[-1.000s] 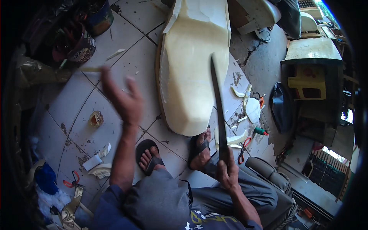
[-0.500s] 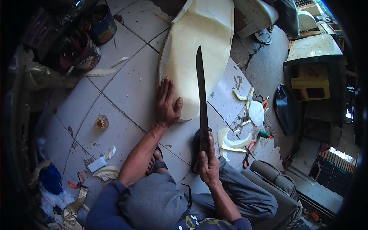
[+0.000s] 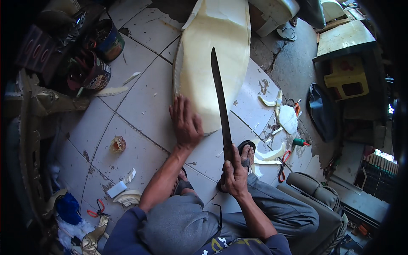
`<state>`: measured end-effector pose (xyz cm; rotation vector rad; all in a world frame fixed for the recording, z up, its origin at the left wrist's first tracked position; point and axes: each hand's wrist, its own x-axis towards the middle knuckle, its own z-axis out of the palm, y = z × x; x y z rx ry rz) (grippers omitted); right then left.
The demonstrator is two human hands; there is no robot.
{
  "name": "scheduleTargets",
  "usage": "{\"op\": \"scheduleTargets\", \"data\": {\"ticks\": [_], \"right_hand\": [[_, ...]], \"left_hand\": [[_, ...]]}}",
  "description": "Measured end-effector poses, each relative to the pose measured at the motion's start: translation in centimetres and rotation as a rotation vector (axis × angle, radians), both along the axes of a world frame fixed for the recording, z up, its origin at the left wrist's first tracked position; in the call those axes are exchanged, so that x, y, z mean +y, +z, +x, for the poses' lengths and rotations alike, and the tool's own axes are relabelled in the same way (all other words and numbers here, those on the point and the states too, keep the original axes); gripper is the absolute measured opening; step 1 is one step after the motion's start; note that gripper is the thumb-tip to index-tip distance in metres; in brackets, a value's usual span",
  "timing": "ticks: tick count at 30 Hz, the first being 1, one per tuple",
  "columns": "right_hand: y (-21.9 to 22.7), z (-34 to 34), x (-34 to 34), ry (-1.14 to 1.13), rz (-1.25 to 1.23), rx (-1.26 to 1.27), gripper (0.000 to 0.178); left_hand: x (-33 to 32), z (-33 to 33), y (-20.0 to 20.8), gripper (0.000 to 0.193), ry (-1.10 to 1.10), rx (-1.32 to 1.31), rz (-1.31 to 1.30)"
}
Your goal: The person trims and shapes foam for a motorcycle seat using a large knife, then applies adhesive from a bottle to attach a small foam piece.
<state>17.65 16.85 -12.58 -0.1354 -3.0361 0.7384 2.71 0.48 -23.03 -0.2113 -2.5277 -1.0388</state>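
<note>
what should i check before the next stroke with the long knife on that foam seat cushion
1. Grip: right hand closed around the handle of the long knife: ok.
2. Cushion held: left hand lies flat on the near end of the foam seat cushion: ok.
3. Left fingers away from the blade: apart, but close beside it: cannot tell if that is enough.
4. Feet: sandalled foot sits right by the handle: not ok.
5. Floor: foam offcuts and red-handled scissors lie near the foot: not ok.
6. Blade sharpness: cannot tell.

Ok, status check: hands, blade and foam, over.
Left hand flat on foam seat cushion near edge. Right hand gripping long knife, blade up over the foam. Offcuts lie right of the blade.
</note>
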Motion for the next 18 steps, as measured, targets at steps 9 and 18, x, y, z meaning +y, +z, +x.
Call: {"op": "scheduleTargets", "data": {"ticks": [9,18], "right_hand": [[2.0,-2.8,0.1,-0.102,-0.419,-0.179,0.057],[0.7,1.2,1.4,0.096,-0.474,-0.210,0.058]], "left_hand": [[-4.1,-1.0,-0.3,0.059,-0.069,0.182,-0.307],[-19.3,-6.3,3.5,0.052,-0.058,-0.041,-0.361]]}}
